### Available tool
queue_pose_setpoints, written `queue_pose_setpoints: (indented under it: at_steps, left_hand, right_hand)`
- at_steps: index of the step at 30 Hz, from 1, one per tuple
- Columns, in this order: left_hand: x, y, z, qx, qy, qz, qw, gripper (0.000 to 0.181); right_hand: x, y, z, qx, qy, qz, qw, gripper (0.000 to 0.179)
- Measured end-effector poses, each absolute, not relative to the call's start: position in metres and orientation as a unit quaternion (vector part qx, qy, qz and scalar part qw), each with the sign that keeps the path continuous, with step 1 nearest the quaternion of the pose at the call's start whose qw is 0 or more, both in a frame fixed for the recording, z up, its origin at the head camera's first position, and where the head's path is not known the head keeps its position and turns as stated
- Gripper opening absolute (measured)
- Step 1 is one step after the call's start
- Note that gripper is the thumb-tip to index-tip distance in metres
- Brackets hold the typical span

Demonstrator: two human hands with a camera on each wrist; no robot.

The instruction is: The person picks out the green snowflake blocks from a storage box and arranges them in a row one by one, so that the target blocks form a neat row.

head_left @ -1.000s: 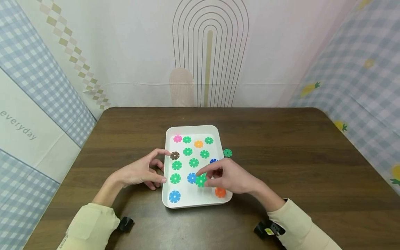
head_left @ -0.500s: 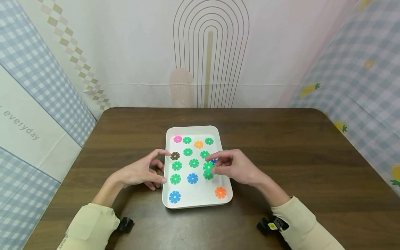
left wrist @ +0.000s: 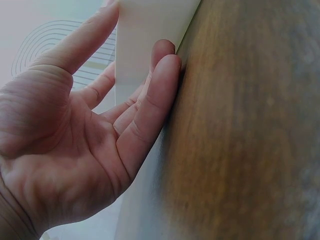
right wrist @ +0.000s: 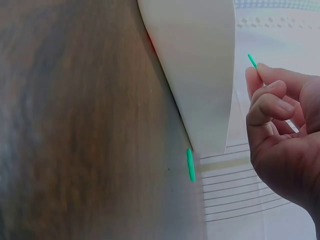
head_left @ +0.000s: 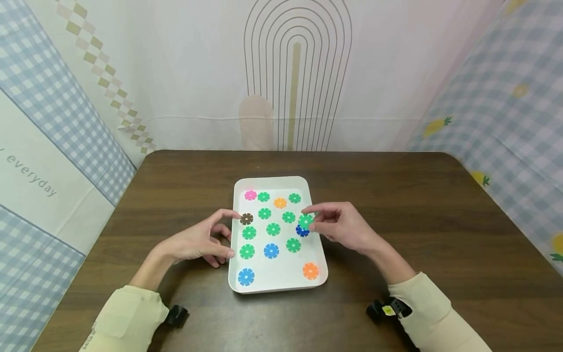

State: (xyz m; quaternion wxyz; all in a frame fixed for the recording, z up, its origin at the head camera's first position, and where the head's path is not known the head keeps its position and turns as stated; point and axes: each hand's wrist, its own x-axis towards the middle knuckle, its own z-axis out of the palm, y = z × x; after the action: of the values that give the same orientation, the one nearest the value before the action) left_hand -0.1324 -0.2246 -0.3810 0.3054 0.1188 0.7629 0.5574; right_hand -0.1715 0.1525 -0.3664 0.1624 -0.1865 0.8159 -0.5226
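In the head view a white tray [head_left: 281, 281] on the table holds several notched, flower-shaped plastic discs. My left hand [head_left: 200, 239] is at its left side. The index fingertip reaches over the rim beside a brown disc [head_left: 246, 219], and the thumb touches the rim nearer me. In the left wrist view the other fingers of the left hand [left wrist: 115, 120] lie along the tray's outer wall [left wrist: 145, 30]. My right hand [head_left: 345, 225] pinches a green disc [head_left: 305, 221] between thumb and index finger, above a dark blue disc [head_left: 302, 231] near the right rim.
Inside the tray lie several more green discs [head_left: 273, 229], a pink disc [head_left: 250, 195], a yellow-orange disc [head_left: 279, 203], two light blue discs [head_left: 246, 277] and an orange disc [head_left: 310, 271]. Another green disc [right wrist: 190, 165] is outside the tray on the brown table [head_left: 396, 190].
My right hand has moved right and away from me, carrying the pinched green disc from beside a light blue disc to above the dark blue one. My left hand has stayed in place.
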Motion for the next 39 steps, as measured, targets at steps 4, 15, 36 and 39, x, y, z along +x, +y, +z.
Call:
queue_pose_setpoints:
  at_steps: [4, 15, 36, 39]
  left_hand:
    - [-0.132, -0.225, -0.381, 0.119, 0.762, 0.559, 0.305, 0.087]
    - [-0.132, -0.225, -0.38, 0.116, 0.761, 0.56, 0.305, 0.087]
    - [-0.131, -0.225, -0.381, 0.105, 0.766, 0.557, 0.304, 0.088]
    - [-0.132, -0.225, -0.381, 0.106, 0.766, 0.557, 0.304, 0.088]
  right_hand:
    - [-0.176, 0.158, -0.366, -0.164, 0.824, -0.519, 0.158, 0.034]
    - [-0.192, 0.186, -0.367, -0.127, 0.827, -0.535, 0.121, 0.033]
    - [-0.211, 0.213, -0.382, -0.084, 0.868, -0.468, 0.144, 0.038]
    - [-0.212, 0.213, -0.384, -0.084, 0.873, -0.456, 0.149, 0.037]
